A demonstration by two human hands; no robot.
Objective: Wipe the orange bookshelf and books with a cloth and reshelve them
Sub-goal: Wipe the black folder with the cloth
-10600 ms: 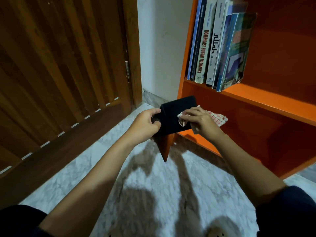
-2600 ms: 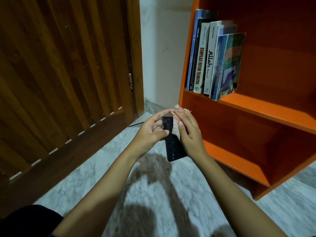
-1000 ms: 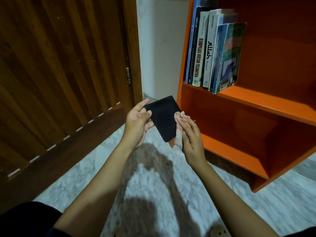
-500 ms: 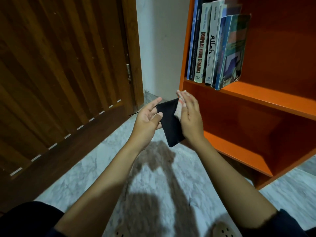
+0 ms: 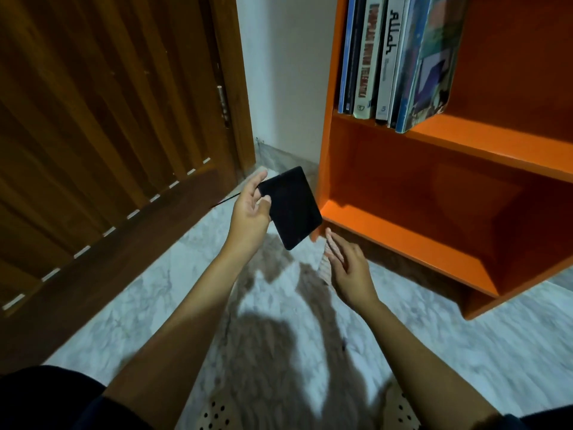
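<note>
Your left hand (image 5: 249,214) grips the black book (image 5: 291,206), thumb on its cover, just beside the orange bookshelf (image 5: 403,231). Below those fingers your right hand (image 5: 350,268) is blurred and stretched out. A strip of cloth (image 5: 324,268) shows under its fingers, but I cannot tell whether they grip it.

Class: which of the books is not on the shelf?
The black book, held in the left hand before the orange bookshelf; the other books stand together on its upper shelf.

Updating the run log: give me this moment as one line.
left hand: holds black book | right hand: below book, off it, cloth under palm, grip unclear
</note>
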